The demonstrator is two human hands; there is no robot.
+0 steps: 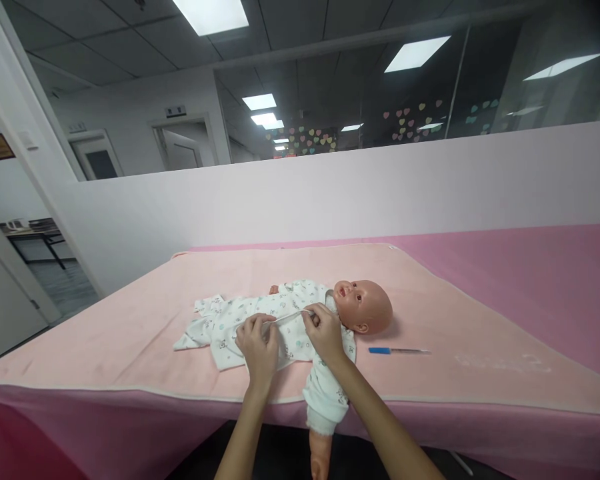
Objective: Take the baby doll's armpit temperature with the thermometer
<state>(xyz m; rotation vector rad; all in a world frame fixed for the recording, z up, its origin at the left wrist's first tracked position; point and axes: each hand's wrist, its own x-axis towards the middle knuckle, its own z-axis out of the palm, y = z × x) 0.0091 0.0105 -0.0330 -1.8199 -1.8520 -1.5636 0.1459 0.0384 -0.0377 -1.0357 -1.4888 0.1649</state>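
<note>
A baby doll lies on its back across the pink cover, head to the right, dressed in a white patterned baby outfit. My left hand is over the doll's lower front, its fingers closed on the front edge of the outfit. Near the doll's chest my right hand pinches the same edge. Between both hands runs a thin white strip; whether it is a tie or the hem I cannot tell. One doll arm hangs over the table's near edge. A blue-capped thermometer-like stick rests right of the doll.
A peach-pink blanket covers the table, with a darker pink cloth under it at the right. Behind stands a low white wall topped by glass. At the far left, a small desk shows through the doorway.
</note>
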